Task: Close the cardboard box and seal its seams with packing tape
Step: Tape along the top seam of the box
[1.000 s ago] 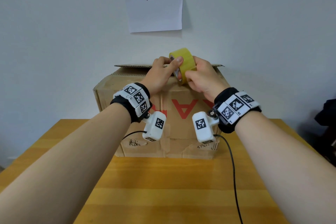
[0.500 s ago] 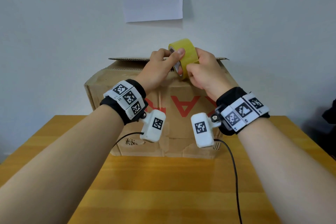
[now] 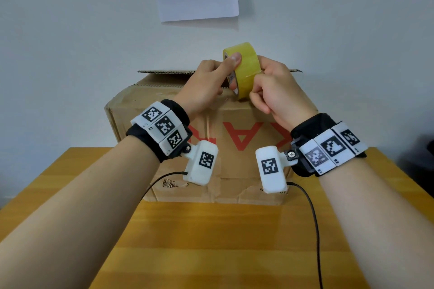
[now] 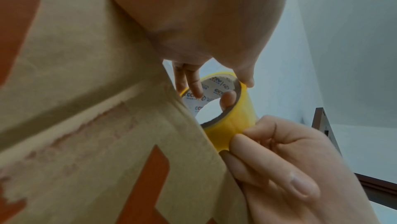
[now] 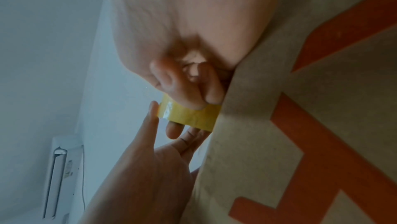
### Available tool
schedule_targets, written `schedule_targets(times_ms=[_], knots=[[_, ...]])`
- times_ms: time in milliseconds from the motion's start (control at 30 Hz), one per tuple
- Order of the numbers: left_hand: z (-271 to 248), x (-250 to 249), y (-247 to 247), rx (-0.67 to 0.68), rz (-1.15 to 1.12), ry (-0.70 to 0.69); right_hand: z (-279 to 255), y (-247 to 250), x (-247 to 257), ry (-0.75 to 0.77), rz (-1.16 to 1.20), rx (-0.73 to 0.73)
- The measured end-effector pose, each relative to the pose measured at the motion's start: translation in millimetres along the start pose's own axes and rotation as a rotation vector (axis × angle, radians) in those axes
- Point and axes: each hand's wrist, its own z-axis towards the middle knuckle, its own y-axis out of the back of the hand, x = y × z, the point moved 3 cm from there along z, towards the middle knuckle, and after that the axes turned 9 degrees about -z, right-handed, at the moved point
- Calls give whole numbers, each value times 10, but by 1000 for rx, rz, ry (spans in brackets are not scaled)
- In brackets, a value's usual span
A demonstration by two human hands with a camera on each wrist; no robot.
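Upper centre of the head view, left hand (image 3: 206, 84) grips tape roll (image 3: 243, 70) through its core, right hand (image 3: 277, 91) pinches its outer face above cardboard box (image 3: 234, 148) on table (image 3: 211, 241). Rear flap looks raised; no tape laid, sealing all left.

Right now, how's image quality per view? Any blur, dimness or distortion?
Head view: bright, even light, sharp on the tape roll and box; wide-angle bend at the edges. Left wrist view: dim, bluish, the tape roll's core print only partly legible, the near left hand soft. Right wrist view: dim too, right hand smeared, small glare on the tape.
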Motion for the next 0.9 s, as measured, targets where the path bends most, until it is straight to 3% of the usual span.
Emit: schedule_targets(times_ms=[233, 367, 533, 667, 767, 900], knots=[[0, 11, 50, -87, -107, 143, -63, -43, 74, -12, -116, 11], [-23, -2, 34, -113, -161, 158, -97, -87, 157, -21, -181, 34], [-33, -19, 115, -303, -287, 240, -146, -51, 351, -13, -350, 27], [-151, -73, 223, -430, -236, 61, -199, -28, 436, -14, -474, -27], [-249, -180, 161, -371, -164, -90, -193, -4, 450, -16, -557, -57], [-246, -300, 65, -333, -75, -173, -206, 32, 478, 8, -629, -80]])
